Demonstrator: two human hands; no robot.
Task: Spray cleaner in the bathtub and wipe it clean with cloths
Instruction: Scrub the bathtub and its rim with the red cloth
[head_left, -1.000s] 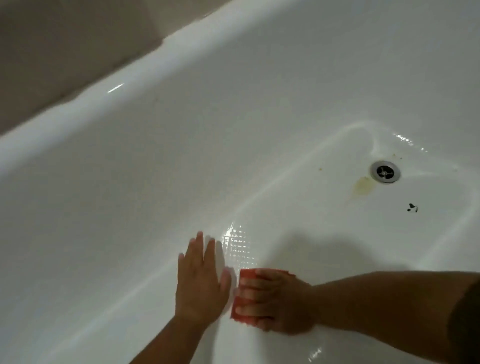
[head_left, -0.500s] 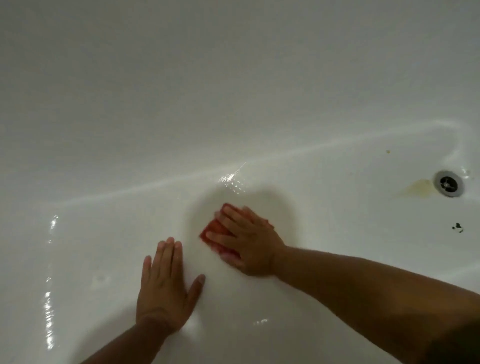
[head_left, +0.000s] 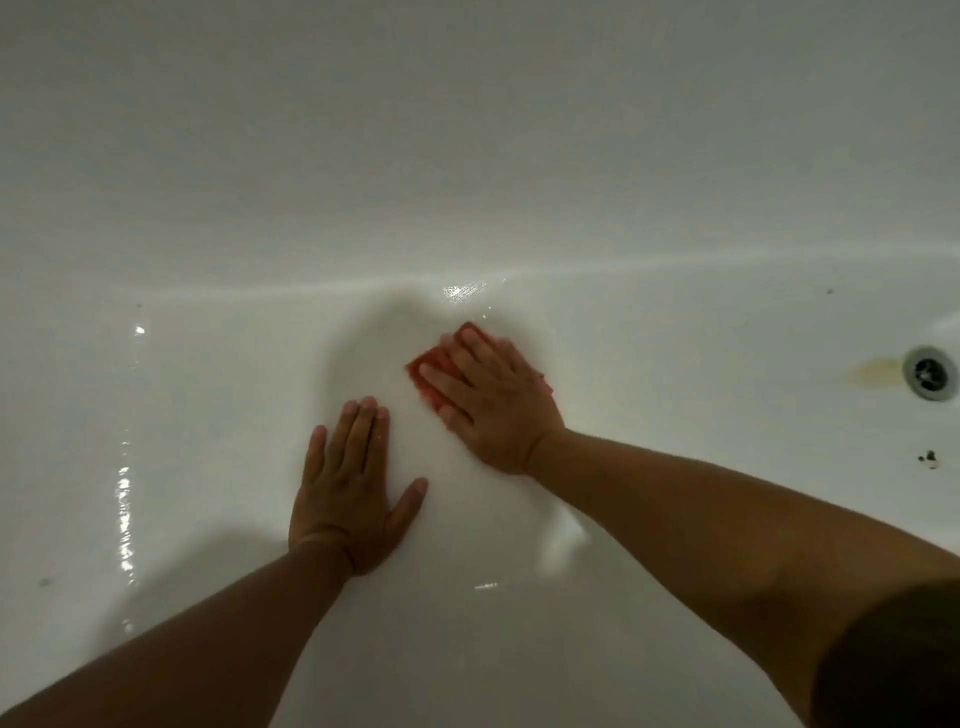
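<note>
Red cloth (head_left: 427, 372), one, pressed under flat right hand (head_left: 493, 402); left hand (head_left: 347, 491) flat, empty, on bathtub (head_left: 519, 182); one drain (head_left: 930, 373).

- The right hand (head_left: 493, 402) presses a red cloth (head_left: 431, 366) flat against the wet floor of the white bathtub (head_left: 519, 156).
- The left hand (head_left: 348, 488) lies flat on the floor just beside it, fingers straight.
- At the right edge, a metal drain (head_left: 931, 373) has a yellowish stain (head_left: 872, 371) beside it.
</note>
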